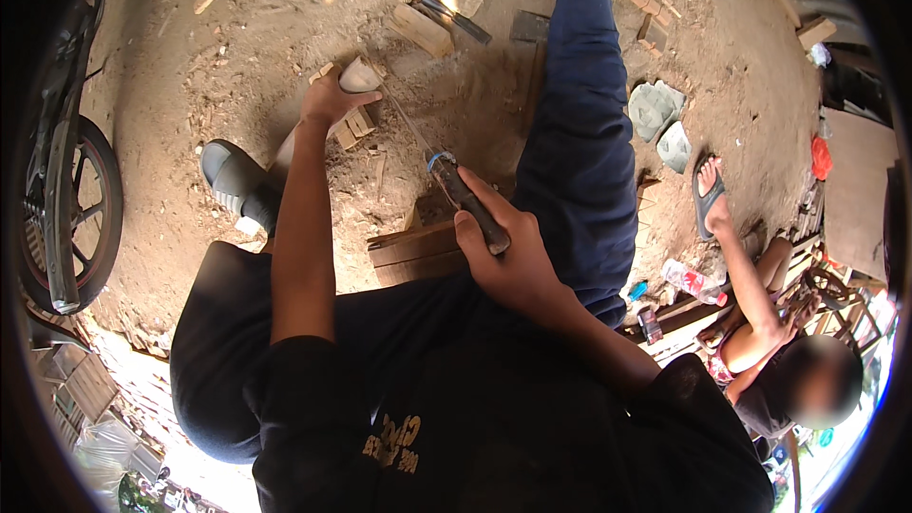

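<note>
My left hand (329, 101) grips a pale, rounded piece of wood (361, 76) just above the dirt ground, its thumb stretched along the near side. In my right hand (513, 255) is a long-bladed tool (458, 192) with a dark handle and a blue band where the blade begins. Its thin blade slants up and left toward the wood. Whether the blade touches the wood I cannot tell. Beneath my left hand lie small wooden blocks (355, 126). A larger brown wooden block (414, 253) sits between my legs, nearer to me.
Dark-handled tools (452, 17) lie by a wood piece (421, 31) ahead. Grey broken slabs (655, 110) lie beyond my right leg. At right, another person (760, 323) sits near a plastic bottle (693, 282). A motorcycle wheel (84, 214) stands at left.
</note>
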`<state>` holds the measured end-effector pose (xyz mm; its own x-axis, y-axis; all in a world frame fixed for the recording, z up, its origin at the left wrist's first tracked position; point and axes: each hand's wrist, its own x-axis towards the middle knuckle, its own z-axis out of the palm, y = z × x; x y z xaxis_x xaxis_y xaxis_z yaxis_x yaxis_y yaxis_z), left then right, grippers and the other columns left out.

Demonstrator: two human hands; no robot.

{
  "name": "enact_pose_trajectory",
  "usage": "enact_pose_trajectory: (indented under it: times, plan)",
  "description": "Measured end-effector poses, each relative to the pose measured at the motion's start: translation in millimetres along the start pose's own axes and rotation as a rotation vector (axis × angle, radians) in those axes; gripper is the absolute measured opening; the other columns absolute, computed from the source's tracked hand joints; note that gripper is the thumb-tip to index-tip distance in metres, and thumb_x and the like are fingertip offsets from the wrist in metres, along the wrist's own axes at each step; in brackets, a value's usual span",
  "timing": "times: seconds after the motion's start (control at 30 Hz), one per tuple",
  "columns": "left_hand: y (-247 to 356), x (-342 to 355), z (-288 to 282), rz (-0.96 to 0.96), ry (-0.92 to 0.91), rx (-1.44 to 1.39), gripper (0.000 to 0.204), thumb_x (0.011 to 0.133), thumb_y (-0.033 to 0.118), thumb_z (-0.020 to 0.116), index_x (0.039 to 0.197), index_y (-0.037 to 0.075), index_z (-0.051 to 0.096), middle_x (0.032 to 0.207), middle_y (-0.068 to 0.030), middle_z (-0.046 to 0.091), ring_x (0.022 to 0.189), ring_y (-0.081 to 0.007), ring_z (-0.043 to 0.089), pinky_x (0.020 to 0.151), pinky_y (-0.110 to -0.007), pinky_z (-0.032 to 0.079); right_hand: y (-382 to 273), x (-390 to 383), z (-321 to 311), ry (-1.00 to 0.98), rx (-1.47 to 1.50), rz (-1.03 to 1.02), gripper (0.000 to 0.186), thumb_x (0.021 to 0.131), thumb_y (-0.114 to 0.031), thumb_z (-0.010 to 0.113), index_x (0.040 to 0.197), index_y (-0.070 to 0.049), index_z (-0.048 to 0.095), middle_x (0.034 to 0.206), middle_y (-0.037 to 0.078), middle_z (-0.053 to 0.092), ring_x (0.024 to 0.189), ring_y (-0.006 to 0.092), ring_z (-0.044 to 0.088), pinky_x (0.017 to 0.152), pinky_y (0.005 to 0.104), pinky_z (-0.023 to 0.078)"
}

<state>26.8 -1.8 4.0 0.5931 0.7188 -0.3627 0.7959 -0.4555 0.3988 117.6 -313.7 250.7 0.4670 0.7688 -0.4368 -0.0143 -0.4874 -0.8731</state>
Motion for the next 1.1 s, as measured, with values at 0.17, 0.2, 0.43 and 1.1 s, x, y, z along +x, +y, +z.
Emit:
enact_pose_trajectory:
  times: [0.17,0.2,0.43,1.1]
  plan:
    - [-8.3,6.7,9.2,0.015,0.043,-0.050,0.090,0.062,0.050,0.085,0.139,0.016,0.052,0.118,-0.0168,0.067,0.110,-0.0315,0.065,0.092,-0.041,0.052,11.4,0.0,10.3,0.050,-0.033,-0.116,0.052,0.090,-0.012,0.059,0.136,0.009,0.046,0.073,0.022,0.064,0.066,0.0282,0.070,0.067,0.0329,0.052]
    - [-6.0,5.0,9.8,0.009,0.049,-0.049,0.090,0.062,0.050,0.085,0.139,0.016,0.052,0.117,-0.0170,0.068,0.109,-0.0316,0.065,0.091,-0.041,0.052,10.5,7.9,12.8,0.041,-0.048,-0.097,0.052,0.090,-0.012,0.059,0.136,0.009,0.045,0.073,0.023,0.064,0.064,0.0299,0.069,0.066,0.0341,0.053]
    - [8.2,-6.8,-3.5,0.013,0.018,0.022,0.094,0.060,0.064,0.082,0.127,0.003,0.055,0.109,-0.0218,0.069,0.104,-0.0367,0.066,0.088,-0.043,0.052,8.4,4.8,17.8,-0.001,-0.117,-0.071,0.055,0.090,-0.012,0.057,0.139,0.007,0.042,0.065,0.018,0.060,0.055,0.0275,0.063,0.061,0.0354,0.051]
    - [13.9,-11.7,-2.5,-0.057,0.029,0.041,0.090,0.061,0.058,0.086,0.127,0.005,0.056,0.112,-0.0197,0.069,0.106,-0.0351,0.066,0.089,-0.044,0.052,6.4,21.6,2.3,-0.025,-0.094,-0.066,0.054,0.088,-0.012,0.057,0.138,0.005,0.044,0.070,0.024,0.064,0.065,0.0374,0.068,0.064,0.0428,0.054]
